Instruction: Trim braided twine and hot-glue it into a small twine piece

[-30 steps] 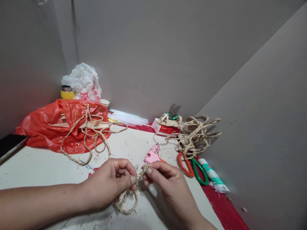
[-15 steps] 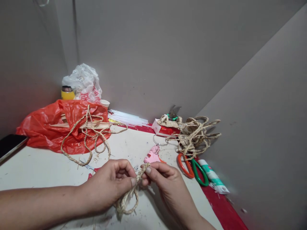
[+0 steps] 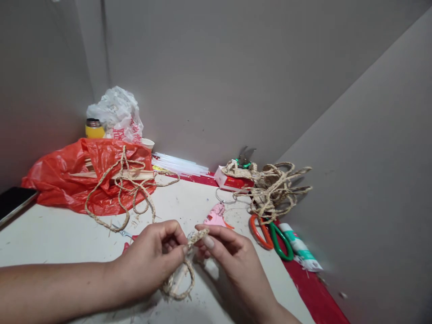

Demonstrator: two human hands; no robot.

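Observation:
Between my hands is a braided straw cord (image 3: 196, 237), pale tan, its short end tilted up to the right. My left hand (image 3: 158, 252) pinches it between thumb and forefinger. On the other side, my right hand (image 3: 232, 258) grips the end with thumb and fingertips. A loop of the cord hangs below, near the table top, partly hidden behind my left hand. Just beyond my right hand lies a pink glue gun (image 3: 216, 216). Small scissors with red handles (image 3: 126, 246) are half covered by my left hand.
A red plastic bag (image 3: 60, 175) with loose braid on it lies at the left, beside a phone (image 3: 15, 204). Clear glue sticks (image 3: 182, 164) sit at the back. To the right are a braid bundle (image 3: 273, 193), orange-and-green-handled scissors (image 3: 281, 243) and a white-green tube (image 3: 300, 247).
The held end of the cord has tipped from steep to flatter. My left hand has shifted slightly left, and the strands hanging under the hands have swung out of sight, leaving the loop.

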